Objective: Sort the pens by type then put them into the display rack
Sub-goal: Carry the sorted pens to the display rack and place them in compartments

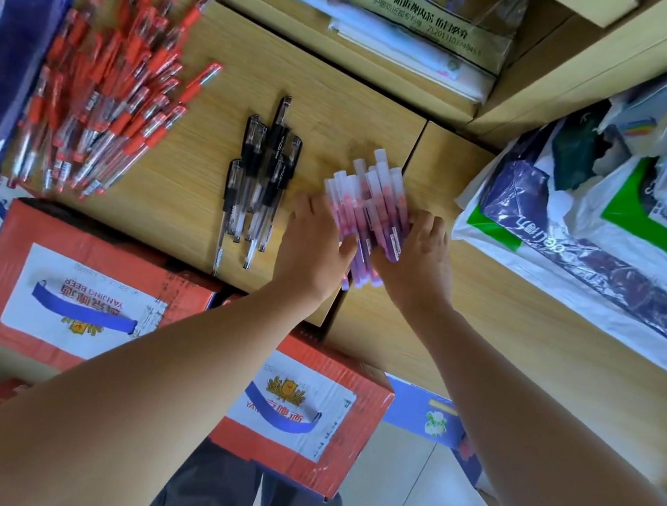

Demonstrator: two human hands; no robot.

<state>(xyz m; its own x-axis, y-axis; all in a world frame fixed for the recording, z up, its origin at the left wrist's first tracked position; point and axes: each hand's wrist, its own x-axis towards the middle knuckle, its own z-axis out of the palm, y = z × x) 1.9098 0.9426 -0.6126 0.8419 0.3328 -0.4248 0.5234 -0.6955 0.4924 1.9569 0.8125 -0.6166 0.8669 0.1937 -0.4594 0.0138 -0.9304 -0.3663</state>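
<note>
We clamp left grip (316, 236) and right grip (420, 249) round pink pens (369, 197), three o'clock from black pens (266, 171). They look light, slick; we'd squeeze mid-barrel

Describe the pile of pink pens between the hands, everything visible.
The pink pens are a loose bundle of slim plastic-looking sticks, pink-to-purple barrels with frosted white caps. They lie on the wooden table, caps fanned away from the person, right of the black pens. The left hand and right hand clasp the bundle from either side.
</note>
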